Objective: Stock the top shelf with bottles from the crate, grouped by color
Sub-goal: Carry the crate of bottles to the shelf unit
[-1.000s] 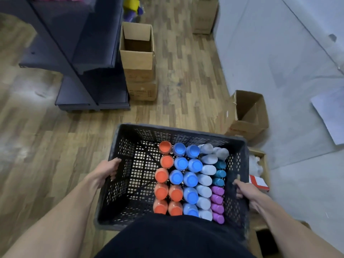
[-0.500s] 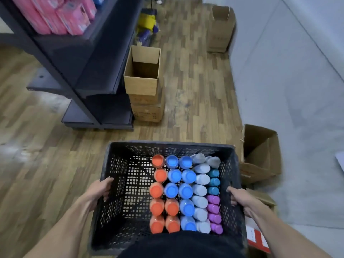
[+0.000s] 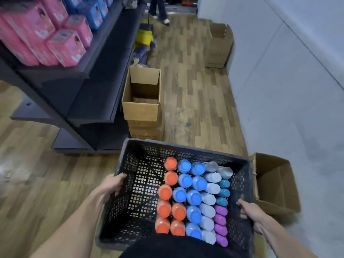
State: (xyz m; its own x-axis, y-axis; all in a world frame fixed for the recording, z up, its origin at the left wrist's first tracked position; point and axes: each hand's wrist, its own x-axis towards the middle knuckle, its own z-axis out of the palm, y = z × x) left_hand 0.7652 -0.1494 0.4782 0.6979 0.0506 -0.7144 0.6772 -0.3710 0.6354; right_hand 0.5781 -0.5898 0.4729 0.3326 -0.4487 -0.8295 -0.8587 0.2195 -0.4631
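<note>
I carry a black perforated plastic crate against my body, above the wooden floor. My left hand grips its left rim and my right hand grips its right rim. Upright bottles fill the crate's right half in colour rows: orange caps, blue caps, white caps, teal caps and purple caps. The crate's left part holds nothing. A dark shelf unit stands at the left; its upper shelf carries pink packs. The top shelf is out of view.
An open cardboard box sits on stacked boxes beside the shelf unit's end. Another open box lies by the grey wall at the right, and a third stands farther back. A person's legs are at the aisle's far end.
I have walked forward with the crate and my view has lifted. The shelf unit and its pink packs have come closer at the left. Both hands keep their hold on the rims.
</note>
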